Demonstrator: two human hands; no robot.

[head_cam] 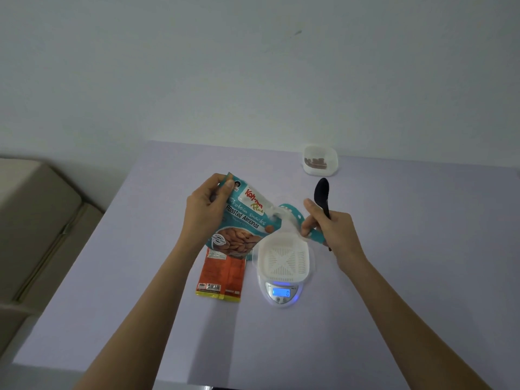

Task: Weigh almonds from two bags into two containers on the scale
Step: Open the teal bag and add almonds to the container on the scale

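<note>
Head view, single frame.

- Left hand [208,209]: grasping the teal bag [244,223] at its upper left corner, thumb on the printed front, fingers curled behind. Bag is a glossy foil pouch, labelled "Roasted Almonds", held tilted in the air over the table's mid area, above and left of the scale.
- Right hand [332,229]: clenched round the handle of a black spoon [322,192], smooth plastic, oval bowl pointing up and away. Same hand's fingertips also pinch the pouch's teal top edge on the right side. A pale stretch shows between the two held parts; whether the pouch is torn or only pulled open, cannot tell.
- Scale [278,291]: white, rounded oval body, on the table at centre. Display lit blue, reads approx. 0.
- Container [282,260]: white plastic, rounded square, sits on the scale platform. Slotted strainer-type floor visible inside.
- Orange bag [222,274]: flat, glossy, rectangular, yellow bottom edge, lies on the table just left of the scale, partly under the held pouch.
- Second container [320,160]: translucent white, rounded square, at the far right of the table, well apart from the scale. Brown almonds [316,161] inside.
- Table [112,277]: matte lilac top. Beige cushioned furniture [33,220] to its left.
</note>
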